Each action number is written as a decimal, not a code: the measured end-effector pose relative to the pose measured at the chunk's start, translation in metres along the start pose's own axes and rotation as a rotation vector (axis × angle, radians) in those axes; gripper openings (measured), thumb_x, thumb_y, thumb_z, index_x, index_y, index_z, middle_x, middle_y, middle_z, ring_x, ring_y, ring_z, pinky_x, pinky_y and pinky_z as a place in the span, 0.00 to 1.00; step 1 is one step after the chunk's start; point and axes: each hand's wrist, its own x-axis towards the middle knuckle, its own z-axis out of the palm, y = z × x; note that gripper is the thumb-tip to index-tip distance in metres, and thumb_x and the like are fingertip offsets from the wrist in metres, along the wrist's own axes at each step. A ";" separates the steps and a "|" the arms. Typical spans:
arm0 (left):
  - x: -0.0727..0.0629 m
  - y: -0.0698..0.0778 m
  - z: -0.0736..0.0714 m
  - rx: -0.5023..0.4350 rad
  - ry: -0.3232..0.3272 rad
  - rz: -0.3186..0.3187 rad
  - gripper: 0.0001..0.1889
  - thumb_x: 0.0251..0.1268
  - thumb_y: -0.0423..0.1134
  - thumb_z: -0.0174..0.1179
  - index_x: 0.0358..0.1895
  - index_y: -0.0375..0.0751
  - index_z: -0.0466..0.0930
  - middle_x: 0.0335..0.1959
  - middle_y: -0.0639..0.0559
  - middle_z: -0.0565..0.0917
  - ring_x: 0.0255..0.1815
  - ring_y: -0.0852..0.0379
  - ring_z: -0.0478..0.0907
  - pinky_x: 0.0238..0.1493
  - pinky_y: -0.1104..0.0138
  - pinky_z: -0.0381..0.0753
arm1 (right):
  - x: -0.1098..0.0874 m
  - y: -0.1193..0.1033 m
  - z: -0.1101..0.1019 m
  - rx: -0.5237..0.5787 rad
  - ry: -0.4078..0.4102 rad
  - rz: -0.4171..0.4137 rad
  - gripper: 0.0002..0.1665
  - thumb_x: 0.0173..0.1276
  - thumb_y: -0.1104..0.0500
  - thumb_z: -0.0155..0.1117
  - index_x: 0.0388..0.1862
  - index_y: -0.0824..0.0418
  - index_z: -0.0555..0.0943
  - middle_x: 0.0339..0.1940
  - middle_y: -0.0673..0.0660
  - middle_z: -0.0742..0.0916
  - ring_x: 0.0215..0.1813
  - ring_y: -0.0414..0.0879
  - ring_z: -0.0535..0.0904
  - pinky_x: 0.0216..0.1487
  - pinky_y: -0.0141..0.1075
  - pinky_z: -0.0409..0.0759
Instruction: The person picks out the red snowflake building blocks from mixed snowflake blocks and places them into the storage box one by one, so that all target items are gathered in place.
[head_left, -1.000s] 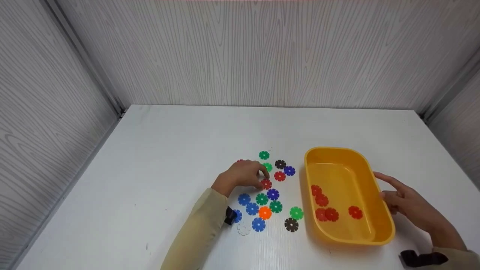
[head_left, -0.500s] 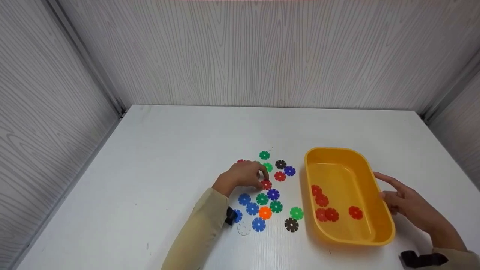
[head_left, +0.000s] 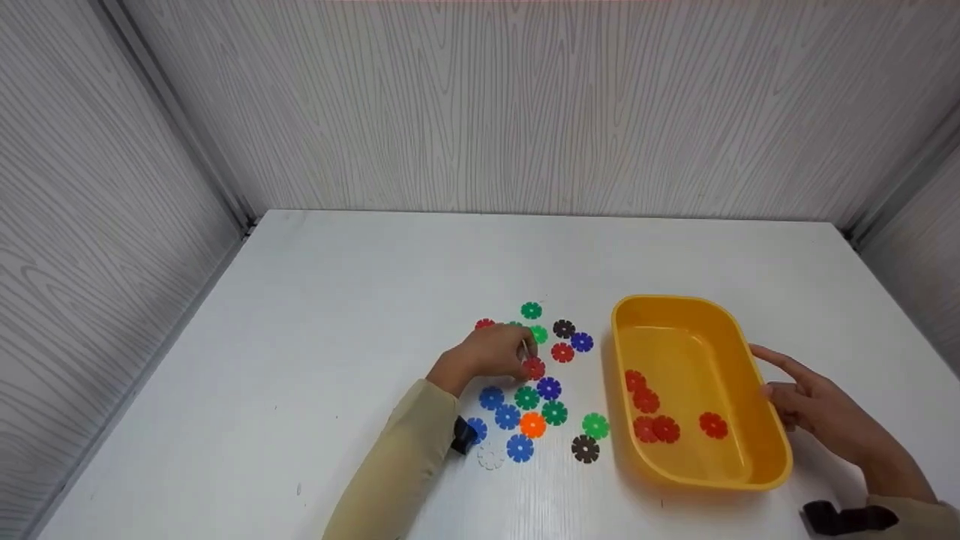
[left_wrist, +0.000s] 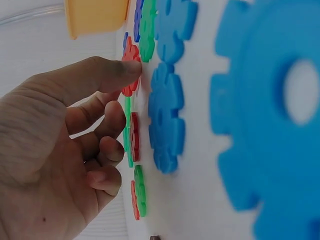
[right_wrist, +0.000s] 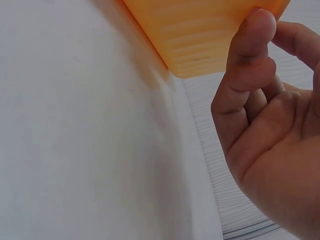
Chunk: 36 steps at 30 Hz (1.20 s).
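Note:
In the head view my left hand (head_left: pixel 491 351) is over the loose notched plastic discs, pinching a red notched disc (head_left: pixel 533 368) between thumb and index finger. Its thumb (left_wrist: pixel 120 70) lies across that disc in the left wrist view, the other fingers loosely bent. A yellow tray (head_left: pixel 679 300) stands on the right with several red discs (head_left: pixel 665 429) on its floor. Against the tray's outer right wall rests my right hand (head_left: pixel 825 409), index finger stretched along the side, thumb tip at the wall; no disc shows in it.
Around the left hand lie blue discs (head_left: pixel 520 448), green discs (head_left: pixel 554 412), an orange disc (head_left: pixel 532 425), a brown disc (head_left: pixel 585 448) and a clear disc (head_left: pixel 491 456). Another red disc (head_left: pixel 562 352) lies nearer the tray. Wood-grain panels (head_left: pixel 480 105) border the white table (head_left: pixel 375 285).
My left thumb and index finger have drawn together on the red disc, which has tipped up slightly between them. My right hand and the tray have kept their places.

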 end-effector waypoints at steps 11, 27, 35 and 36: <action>-0.003 0.003 0.002 0.020 -0.008 0.045 0.22 0.52 0.38 0.71 0.50 0.56 0.73 0.42 0.54 0.80 0.42 0.56 0.76 0.47 0.63 0.83 | 0.000 -0.001 -0.001 -0.006 -0.004 0.010 0.32 0.80 0.52 0.42 0.78 0.52 0.49 0.22 0.48 0.76 0.27 0.49 0.72 0.29 0.35 0.73; -0.004 -0.004 0.001 -0.200 -0.003 0.025 0.15 0.55 0.38 0.68 0.45 0.57 0.77 0.38 0.53 0.82 0.34 0.55 0.77 0.36 0.67 0.82 | -0.002 -0.004 0.002 -0.005 0.008 -0.005 0.32 0.79 0.53 0.43 0.78 0.53 0.51 0.20 0.49 0.75 0.24 0.51 0.69 0.28 0.35 0.72; -0.007 -0.007 -0.006 -0.406 0.006 0.073 0.13 0.57 0.39 0.67 0.45 0.53 0.78 0.37 0.51 0.82 0.28 0.55 0.73 0.29 0.68 0.77 | -0.002 -0.005 0.001 0.011 0.007 -0.003 0.30 0.79 0.54 0.44 0.77 0.48 0.54 0.19 0.48 0.75 0.24 0.49 0.69 0.28 0.34 0.73; -0.008 -0.008 -0.006 -0.419 0.009 0.077 0.13 0.58 0.39 0.67 0.45 0.53 0.78 0.37 0.51 0.82 0.28 0.55 0.74 0.30 0.68 0.77 | -0.002 -0.005 0.001 0.009 0.006 -0.007 0.30 0.79 0.54 0.43 0.77 0.48 0.54 0.19 0.48 0.75 0.24 0.50 0.69 0.28 0.34 0.73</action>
